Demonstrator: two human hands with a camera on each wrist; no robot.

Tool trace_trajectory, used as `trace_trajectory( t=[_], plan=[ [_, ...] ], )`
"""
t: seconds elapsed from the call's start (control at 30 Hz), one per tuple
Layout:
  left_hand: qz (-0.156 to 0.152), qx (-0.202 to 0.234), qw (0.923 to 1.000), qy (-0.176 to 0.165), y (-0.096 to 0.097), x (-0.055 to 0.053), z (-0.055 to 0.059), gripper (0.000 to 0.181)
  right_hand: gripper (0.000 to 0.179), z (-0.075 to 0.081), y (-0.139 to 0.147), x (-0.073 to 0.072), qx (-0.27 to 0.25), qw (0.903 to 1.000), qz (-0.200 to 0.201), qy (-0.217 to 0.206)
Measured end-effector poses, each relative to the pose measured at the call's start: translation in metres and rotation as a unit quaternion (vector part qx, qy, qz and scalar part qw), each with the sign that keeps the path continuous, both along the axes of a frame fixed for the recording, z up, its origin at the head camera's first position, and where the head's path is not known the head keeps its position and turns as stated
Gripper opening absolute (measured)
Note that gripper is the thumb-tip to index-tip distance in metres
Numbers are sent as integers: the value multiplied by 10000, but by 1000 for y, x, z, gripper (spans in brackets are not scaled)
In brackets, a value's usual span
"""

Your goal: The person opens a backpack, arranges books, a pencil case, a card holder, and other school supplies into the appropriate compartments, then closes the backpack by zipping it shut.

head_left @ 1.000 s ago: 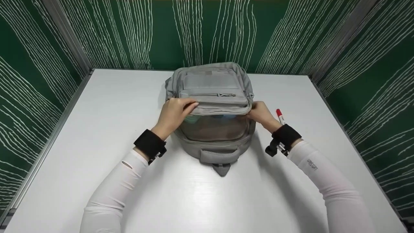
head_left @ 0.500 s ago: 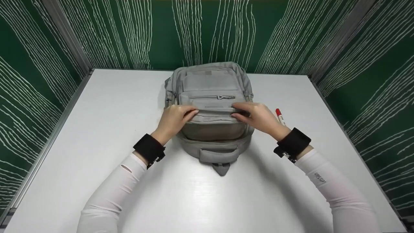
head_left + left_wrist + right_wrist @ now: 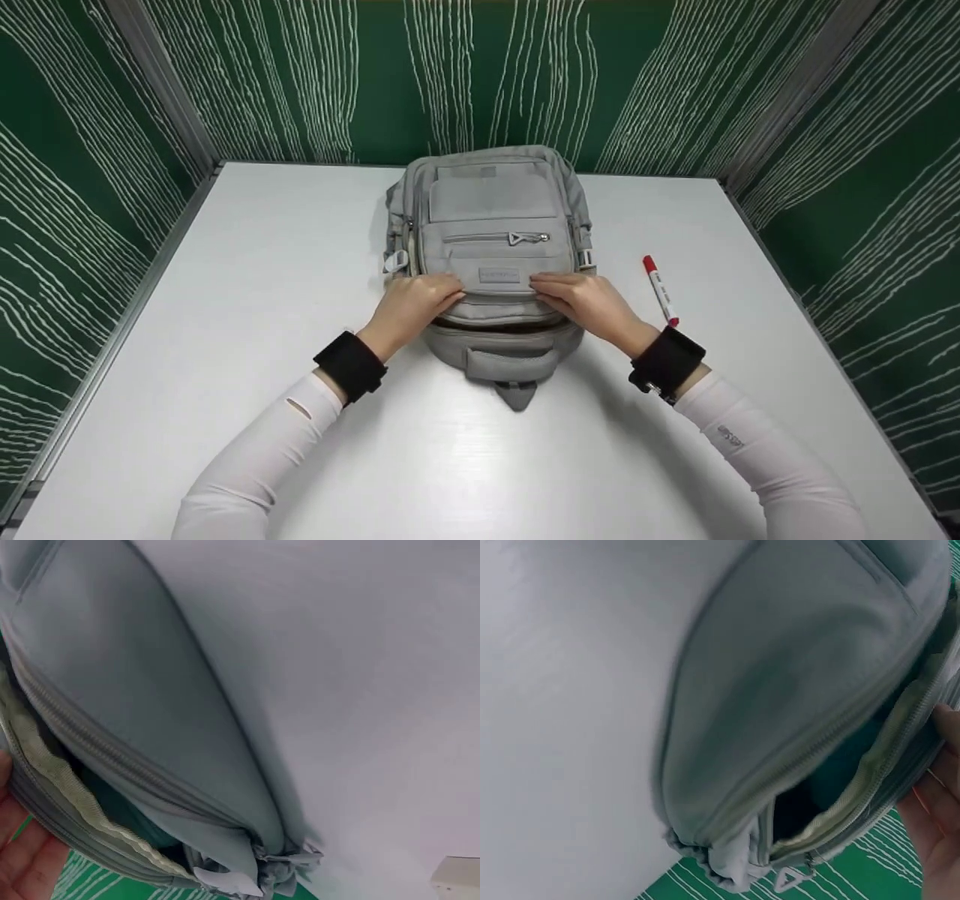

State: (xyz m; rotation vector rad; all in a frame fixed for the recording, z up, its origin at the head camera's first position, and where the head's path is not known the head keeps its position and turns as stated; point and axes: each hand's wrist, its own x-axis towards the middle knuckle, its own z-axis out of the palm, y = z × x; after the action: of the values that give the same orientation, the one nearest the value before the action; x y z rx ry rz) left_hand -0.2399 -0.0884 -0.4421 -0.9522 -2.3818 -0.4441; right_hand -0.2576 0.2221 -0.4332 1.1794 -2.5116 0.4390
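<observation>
A grey backpack (image 3: 495,199) lies on the white table with its front panel up and its top handle (image 3: 510,365) toward me. Its main compartment is partly unzipped, leaving a narrow gap under the front flap (image 3: 499,309). My left hand (image 3: 412,304) pinches the left part of the flap's edge, thumb against the fingers. On the right part of the same edge, my right hand (image 3: 592,304) has a like grip. Both wrist views look into the gap along the zipper (image 3: 112,757), where something teal (image 3: 844,769) shows inside, mostly hidden.
A white marker (image 3: 661,291) with a red cap lies on the table (image 3: 465,465), right of the backpack. Green walls (image 3: 375,82) with white streaks stand behind and at both sides. A small white tag (image 3: 395,261) hangs at the backpack's left side.
The right hand has gone from the backpack's right side to the flap's edge. Both hands have brought the flap toward me and down, covering most of the opening that showed before.
</observation>
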Motion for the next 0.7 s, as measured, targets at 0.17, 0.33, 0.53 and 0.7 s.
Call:
trace_trajectory(
  t=[0.17,0.33,0.53,0.7],
  plan=[
    [-95,-140,9997,-147,0,-1,-5,18,28,-9,2,1,-52,10000,11,65],
    [-92,304,9984,-471,-11,-8,-3,21,28,-11,2,1,-67,10000,-26,31],
    [667,578,9909,-1018,-40,-32,6,25,28,-10,3,1,-59,10000,-44,-37],
    [1292,182,9806,-1462,-56,-58,13,28,28,-10,3,2,-20,9999,-69,-144]
  ],
)
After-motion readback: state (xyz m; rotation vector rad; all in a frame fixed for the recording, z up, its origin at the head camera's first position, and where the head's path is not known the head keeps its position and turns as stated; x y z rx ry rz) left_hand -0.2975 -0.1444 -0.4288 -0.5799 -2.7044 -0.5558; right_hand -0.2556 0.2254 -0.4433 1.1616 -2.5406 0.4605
